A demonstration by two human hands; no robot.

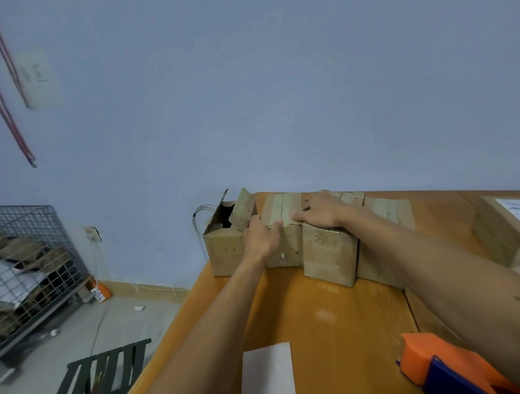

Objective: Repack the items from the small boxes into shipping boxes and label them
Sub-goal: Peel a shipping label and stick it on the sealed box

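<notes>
Here, hands (261,236) (320,211) hold scuffed, blocky cardboard boxes (329,253).

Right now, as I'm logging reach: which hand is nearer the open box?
Left. The left hand grips the second box, right beside the open box; the right hand rests flat on the third box, farther right.

Tape dispenser (427,360) half beyond the bottom edge

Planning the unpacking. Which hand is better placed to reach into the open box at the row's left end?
Left. The left hand holds the closed boxes right beside the open box; the right hand rests flat on them further right and would likely need to cross over.
</notes>
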